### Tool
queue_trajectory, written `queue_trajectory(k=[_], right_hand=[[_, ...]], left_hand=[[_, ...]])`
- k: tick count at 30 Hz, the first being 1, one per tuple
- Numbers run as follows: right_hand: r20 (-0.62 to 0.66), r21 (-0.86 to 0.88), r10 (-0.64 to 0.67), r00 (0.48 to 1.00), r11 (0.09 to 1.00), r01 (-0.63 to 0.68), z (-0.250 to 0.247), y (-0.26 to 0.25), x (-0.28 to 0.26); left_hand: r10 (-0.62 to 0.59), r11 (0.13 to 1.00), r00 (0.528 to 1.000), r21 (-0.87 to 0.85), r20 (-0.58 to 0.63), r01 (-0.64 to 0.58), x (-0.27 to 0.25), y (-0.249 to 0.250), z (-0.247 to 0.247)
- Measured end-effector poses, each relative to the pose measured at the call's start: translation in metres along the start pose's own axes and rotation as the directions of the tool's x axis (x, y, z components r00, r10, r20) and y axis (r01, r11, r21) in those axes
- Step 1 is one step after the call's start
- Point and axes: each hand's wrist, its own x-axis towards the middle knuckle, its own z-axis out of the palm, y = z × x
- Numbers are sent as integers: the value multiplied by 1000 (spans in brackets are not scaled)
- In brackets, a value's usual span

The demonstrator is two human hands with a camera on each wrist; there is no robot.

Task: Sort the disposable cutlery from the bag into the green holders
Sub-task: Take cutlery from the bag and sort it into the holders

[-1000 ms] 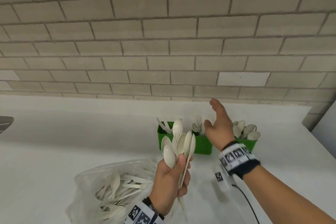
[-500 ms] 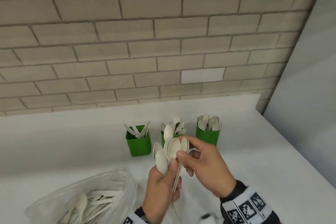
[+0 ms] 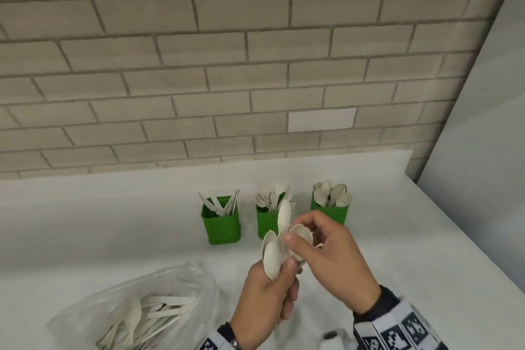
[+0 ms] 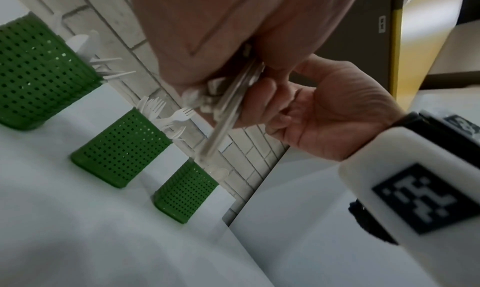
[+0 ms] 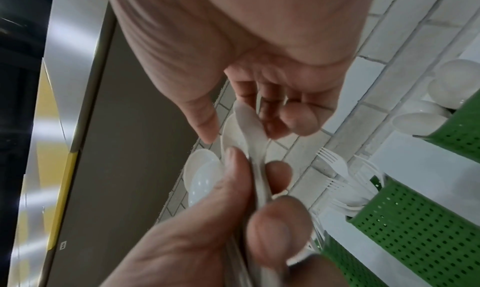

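Brick wall backs our white counter (image 3: 85,230); just behind the bunch of spoons (image 3: 277,247) stand three green holders (image 3: 221,224). Our left hand (image 3: 267,301) grips the upright handles; our right hand (image 3: 332,258), nearer the spoon holder (image 3: 331,212), pinches one bowl.

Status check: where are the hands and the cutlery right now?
Left hand grips a bunch of spoons. Right hand pinches one spoon bowl in the bunch. Three green holders stand part-filled behind; bag still holds cutlery. Nothing blocking.
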Motion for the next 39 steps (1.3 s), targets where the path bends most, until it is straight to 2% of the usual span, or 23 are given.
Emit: queue_trajectory(k=[3, 6, 11, 15, 20, 24, 29, 34, 39], right_hand=[[-24, -65, 0, 1000, 998, -2, 2, 3, 6], [45, -146, -10, 999, 989, 16, -1, 3, 9], [181, -262, -20, 983, 963, 68, -5, -3, 12], [322, -341, 12, 947, 934, 104, -13, -10, 16], [236, -279, -38, 971, 955, 105, -10, -13, 24], [225, -243, -60, 973, 963, 116, -10, -13, 30], [206, -215, -49, 977, 972, 94, -13, -15, 37], [228, -180, 0, 974, 983, 42, -17, -19, 41], [278, -260, 2, 961, 963, 73, -25, -31, 50]], left_hand=[[67, 992, 998, 104, 17, -69, -1, -5, -2], [107, 980, 994, 169, 14, -108, -3, -9, -5], [17, 1000, 999, 13, 31, -17, -5, -4, -10], [17, 1000, 999, 22, 36, -18, -6, -2, -15], [64, 996, 998, 62, 25, -66, 6, 2, -20], [85, 993, 995, 81, 42, -89, 13, 4, -26], [109, 989, 988, 90, 112, -119, 17, 3, -29], [113, 980, 983, 147, 146, -134, 21, 4, -31], [136, 963, 980, 213, 147, -166, 30, 10, -37]])
